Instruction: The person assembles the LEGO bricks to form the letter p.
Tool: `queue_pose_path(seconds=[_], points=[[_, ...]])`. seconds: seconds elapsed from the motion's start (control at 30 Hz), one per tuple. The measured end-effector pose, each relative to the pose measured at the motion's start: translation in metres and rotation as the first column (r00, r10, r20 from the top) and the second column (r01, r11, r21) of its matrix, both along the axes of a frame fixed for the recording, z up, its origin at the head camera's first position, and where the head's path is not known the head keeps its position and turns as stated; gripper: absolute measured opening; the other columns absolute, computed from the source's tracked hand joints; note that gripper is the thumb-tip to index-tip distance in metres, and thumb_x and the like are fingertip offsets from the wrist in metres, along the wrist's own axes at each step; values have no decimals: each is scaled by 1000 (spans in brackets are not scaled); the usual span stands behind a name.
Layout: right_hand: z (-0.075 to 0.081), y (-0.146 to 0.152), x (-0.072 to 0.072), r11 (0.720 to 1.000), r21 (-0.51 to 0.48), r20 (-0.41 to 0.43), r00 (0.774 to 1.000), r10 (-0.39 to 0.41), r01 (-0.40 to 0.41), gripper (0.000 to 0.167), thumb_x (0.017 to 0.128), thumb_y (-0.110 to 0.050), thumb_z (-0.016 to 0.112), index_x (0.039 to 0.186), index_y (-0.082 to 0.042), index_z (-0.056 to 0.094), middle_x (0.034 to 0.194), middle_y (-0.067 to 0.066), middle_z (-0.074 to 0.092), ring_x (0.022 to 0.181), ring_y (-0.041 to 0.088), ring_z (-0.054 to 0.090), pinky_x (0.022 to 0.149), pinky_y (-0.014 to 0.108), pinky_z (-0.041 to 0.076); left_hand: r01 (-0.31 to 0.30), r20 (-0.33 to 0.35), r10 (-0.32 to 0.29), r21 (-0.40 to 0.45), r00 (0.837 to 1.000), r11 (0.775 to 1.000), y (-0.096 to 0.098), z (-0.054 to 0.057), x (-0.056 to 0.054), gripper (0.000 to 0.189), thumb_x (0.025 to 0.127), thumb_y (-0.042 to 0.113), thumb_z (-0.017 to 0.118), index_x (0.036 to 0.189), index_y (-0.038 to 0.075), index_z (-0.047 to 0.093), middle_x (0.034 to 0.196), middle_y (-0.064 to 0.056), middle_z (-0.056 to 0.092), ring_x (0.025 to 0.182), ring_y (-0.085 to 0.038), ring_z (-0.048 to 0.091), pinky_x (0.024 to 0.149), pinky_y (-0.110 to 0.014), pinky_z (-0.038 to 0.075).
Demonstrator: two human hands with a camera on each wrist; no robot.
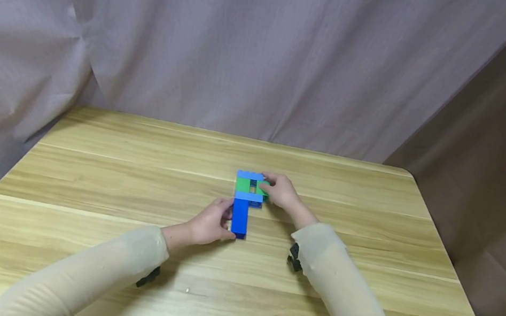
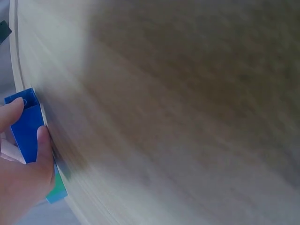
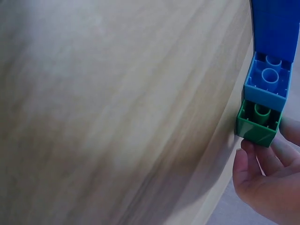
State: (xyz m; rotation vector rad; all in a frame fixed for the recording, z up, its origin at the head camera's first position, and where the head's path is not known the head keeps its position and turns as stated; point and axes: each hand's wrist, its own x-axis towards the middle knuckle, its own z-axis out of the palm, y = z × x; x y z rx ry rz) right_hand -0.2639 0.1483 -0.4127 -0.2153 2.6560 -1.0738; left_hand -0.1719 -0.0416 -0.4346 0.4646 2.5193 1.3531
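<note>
An assembly of toy building bricks lies on the table in front of me. Its long dark blue brick [image 1: 239, 218] points toward me, joined at the far end to a light blue brick [image 1: 248, 196]. Beyond that are a left green brick [image 1: 242, 184], a right green brick [image 3: 255, 131] and a far light blue brick [image 1: 249, 175], framing a small gap. My left hand [image 1: 211, 224] grips the dark blue brick, one digit on its hollow near end and another along its side. My right hand [image 1: 281, 191] pinches the right green brick; its hollow underside shows in the right wrist view.
The wooden table [image 1: 109, 181] reaches back to a grey-purple curtain [image 1: 228, 57], with a darker curtain [image 1: 494, 138] at right. A tiny pale speck [image 1: 187, 290] lies near me. Black devices [image 1: 294, 257] are strapped under both sleeves.
</note>
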Motion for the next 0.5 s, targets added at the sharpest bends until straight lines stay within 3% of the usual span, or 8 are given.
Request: queue_pose_path(seconds=[0.13,0.3,0.37,0.5], points=[[-1,1,0,1000,1,1,1000,-11,11,47,96,-21,52,140,-6,42,137,19,50,77,16,60,74,25,52,15,-2,-15,-17,1000,1000,0,0,0,85,71,-3,76,141,-9,27,115,-21,48,88,-19,55,72,-23,54],[-3,2,0,999,-25,17,1000,-22,22,47,96,-20,53,140,-6,42,135,20,51,56,12,53,57,21,49,26,-17,-26,-44,1000,999,1,1,0,85,72,-1,76,141,-8,28,114,-21,48,84,-17,53,70,-24,52],[-3,2,0,1000,-19,10,1000,-22,22,48,96,-20,53,140,-6,41,134,20,51,62,14,56,61,22,50,29,-26,-31,-63,999,998,1,1,1,85,71,1,77,141,-8,28,115,-22,48,86,-20,54,73,-28,53],[0,1,3,999,8,-46,998,-32,33,50,96,-23,53,140,-4,40,134,20,51,101,27,59,90,37,51,49,-23,-52,-119,998,992,-2,4,2,93,70,9,79,143,-9,23,128,-27,44,109,-33,52,97,-43,48]])
